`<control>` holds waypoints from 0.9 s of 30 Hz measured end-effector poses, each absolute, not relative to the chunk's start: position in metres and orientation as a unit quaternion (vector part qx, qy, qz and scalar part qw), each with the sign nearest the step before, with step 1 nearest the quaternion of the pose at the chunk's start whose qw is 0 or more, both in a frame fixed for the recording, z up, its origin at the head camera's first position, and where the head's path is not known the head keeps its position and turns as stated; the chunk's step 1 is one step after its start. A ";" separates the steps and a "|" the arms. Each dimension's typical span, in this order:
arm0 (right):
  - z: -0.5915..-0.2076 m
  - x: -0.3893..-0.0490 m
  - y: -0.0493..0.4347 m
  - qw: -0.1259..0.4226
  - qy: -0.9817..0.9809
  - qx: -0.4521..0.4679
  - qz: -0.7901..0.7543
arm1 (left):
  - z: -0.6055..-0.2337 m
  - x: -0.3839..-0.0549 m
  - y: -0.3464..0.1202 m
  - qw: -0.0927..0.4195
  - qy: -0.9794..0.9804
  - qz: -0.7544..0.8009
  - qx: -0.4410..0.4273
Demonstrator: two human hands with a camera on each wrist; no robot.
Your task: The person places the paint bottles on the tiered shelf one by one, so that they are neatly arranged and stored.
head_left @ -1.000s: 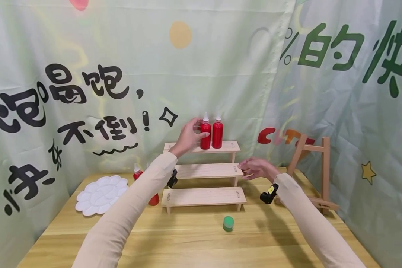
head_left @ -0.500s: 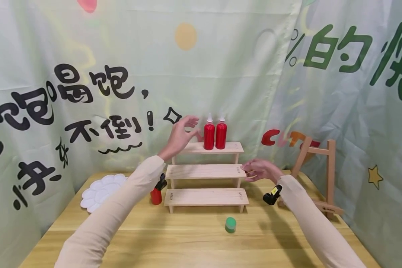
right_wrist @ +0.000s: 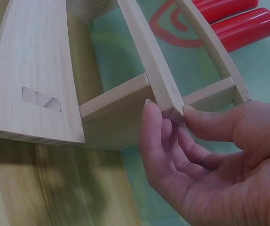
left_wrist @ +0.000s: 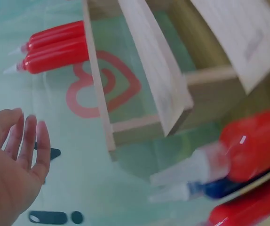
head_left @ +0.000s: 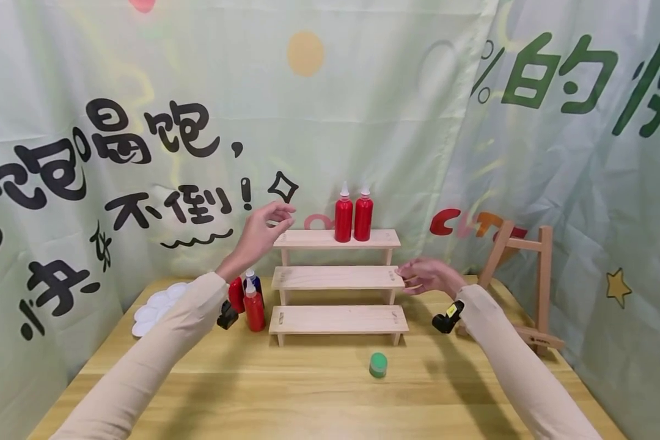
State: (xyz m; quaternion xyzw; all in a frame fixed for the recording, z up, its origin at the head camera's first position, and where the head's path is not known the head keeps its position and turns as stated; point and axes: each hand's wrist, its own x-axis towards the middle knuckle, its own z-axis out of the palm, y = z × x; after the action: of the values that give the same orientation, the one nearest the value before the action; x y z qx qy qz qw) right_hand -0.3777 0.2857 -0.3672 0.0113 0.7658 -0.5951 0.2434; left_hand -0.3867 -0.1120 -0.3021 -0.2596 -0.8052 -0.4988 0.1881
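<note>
In the head view, two red squeeze bottles with white nozzles, a left one [head_left: 343, 220] and a right one [head_left: 363, 220], stand upright on the top tier of a three-step wooden display rack [head_left: 335, 278]. My left hand [head_left: 255, 235] hovers left of that tier with relaxed fingers and nothing in them; the left wrist view shows the same bare hand [left_wrist: 12, 165] apart from the rack. At the rack's right side, my right hand [head_left: 431, 275] pinches the end of the middle tier between thumb and fingers, clearest in the right wrist view.
Left of the rack stand a red bottle [head_left: 254, 313], a blue bottle [head_left: 255, 282] and another red bottle [head_left: 235, 294], partly behind my arm. A white flower-shaped palette [head_left: 154, 308] lies farther left. A green-lidded jar [head_left: 378, 365] sits in front; a wooden easel [head_left: 544, 287] stands right.
My left hand has let go of the left red bottle on the top tier and moved left and away from it. The right hand stays at the middle tier's end.
</note>
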 end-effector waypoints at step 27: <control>-0.368 -0.377 0.284 0.237 0.769 0.013 -0.594 | -0.370 -0.344 -0.190 0.074 -0.831 -0.506 -0.219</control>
State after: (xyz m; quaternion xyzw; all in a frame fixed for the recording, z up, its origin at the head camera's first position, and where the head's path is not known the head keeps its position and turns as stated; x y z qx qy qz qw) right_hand -0.3769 0.2843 -0.3680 0.0130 0.7688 -0.5941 0.2365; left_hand -0.3437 -0.1899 -0.3698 -0.2186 -0.8310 -0.5062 0.0740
